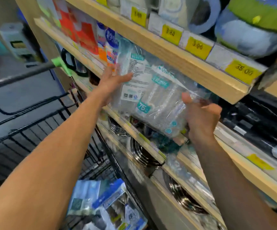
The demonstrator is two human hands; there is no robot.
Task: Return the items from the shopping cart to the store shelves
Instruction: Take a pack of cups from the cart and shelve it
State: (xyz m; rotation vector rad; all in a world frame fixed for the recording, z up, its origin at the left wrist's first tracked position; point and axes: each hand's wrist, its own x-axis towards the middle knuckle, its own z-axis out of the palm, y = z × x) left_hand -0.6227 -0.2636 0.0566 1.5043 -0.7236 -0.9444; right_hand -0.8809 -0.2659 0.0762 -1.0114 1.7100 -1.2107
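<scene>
Clear plastic wrapped the pack of disposable cutlery (152, 97), and that pack was the thing being put back; it sat tilted at the mouth of the middle shelf (134, 130), its long axis running from upper left down to lower right, roughly along the shelf's front edge. Most of it seemed to lie inside the opening already, under the board with the yellow price tags (199, 45), while its lower right corner hung out over the lip.

Left of the pack, the left hand (112, 82) lay flat against its upper end, fingers straight and pressing rather than curled. At the lower right end, the right hand (200, 113) gripped the wrapper, thumb up on the near face and fingers curled round the far edge. The right hand looked the closer of the two to the part not yet seated, so the coming push probably depended on it: inward and slightly left, swinging the low corner onto the shelf.

Below the shelf and to the left stood the shopping cart (34, 130), with more packets (104, 203) in it, so the job was likely far from finished.
</scene>
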